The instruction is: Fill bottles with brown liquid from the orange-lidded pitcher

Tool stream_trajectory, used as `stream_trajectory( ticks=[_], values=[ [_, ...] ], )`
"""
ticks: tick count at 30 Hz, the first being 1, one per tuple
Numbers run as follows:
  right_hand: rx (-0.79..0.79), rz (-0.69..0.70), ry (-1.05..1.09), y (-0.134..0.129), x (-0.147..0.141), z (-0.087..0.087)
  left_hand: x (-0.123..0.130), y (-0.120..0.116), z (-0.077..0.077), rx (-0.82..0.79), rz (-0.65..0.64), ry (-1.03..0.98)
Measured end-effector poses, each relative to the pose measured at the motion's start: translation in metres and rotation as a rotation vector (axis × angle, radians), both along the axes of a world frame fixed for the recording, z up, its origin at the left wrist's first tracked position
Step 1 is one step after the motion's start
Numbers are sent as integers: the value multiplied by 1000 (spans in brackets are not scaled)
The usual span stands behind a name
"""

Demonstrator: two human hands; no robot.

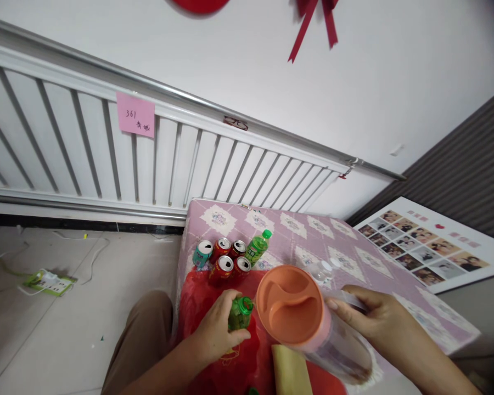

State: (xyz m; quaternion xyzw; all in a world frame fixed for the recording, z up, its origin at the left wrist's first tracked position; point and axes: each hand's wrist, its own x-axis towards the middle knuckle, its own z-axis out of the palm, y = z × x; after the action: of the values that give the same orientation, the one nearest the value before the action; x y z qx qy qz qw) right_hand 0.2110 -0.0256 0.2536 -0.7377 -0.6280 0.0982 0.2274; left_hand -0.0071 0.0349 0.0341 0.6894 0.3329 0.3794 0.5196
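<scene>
My left hand (216,329) is wrapped round a green plastic bottle (239,315), whose uncapped mouth faces up. In my right hand (381,312) is the handle of a clear plastic pitcher (337,345) with an orange lid (290,304). The pitcher tilts to the left, its lid edge close to the bottle's mouth, and some dark liquid shows near its base. Whether liquid flows between them I cannot tell. Beneath both hands lies a red mat (201,307), with a folded yellow cloth (290,370) in front of the pitcher.
Several opened drink cans (224,266) stand grouped beyond my left hand, beside a capped green bottle (258,248). A clear bottle (323,270) is behind the pitcher. The purple patterned tablecloth (292,225) reaches a white radiator (214,164). A photo board (428,241) leans at right; a power strip (51,282) lies on the floor.
</scene>
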Motion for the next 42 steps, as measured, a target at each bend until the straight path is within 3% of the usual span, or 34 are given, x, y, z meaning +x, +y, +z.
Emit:
stream_trajectory(
  ticks=[13,18,35,42],
  values=[
    [-123,-53,-7,3,1,6,0,0,-1,4,-8,12],
    [-42,-44,18,2,-3,3,0,1,-1,6,-7,8],
    [-120,-12,4,2,2,6,1,0,1,7,-6,10],
    [-30,-21,-6,1,-2,2,1,0,-2,11,-4,3]
  ],
)
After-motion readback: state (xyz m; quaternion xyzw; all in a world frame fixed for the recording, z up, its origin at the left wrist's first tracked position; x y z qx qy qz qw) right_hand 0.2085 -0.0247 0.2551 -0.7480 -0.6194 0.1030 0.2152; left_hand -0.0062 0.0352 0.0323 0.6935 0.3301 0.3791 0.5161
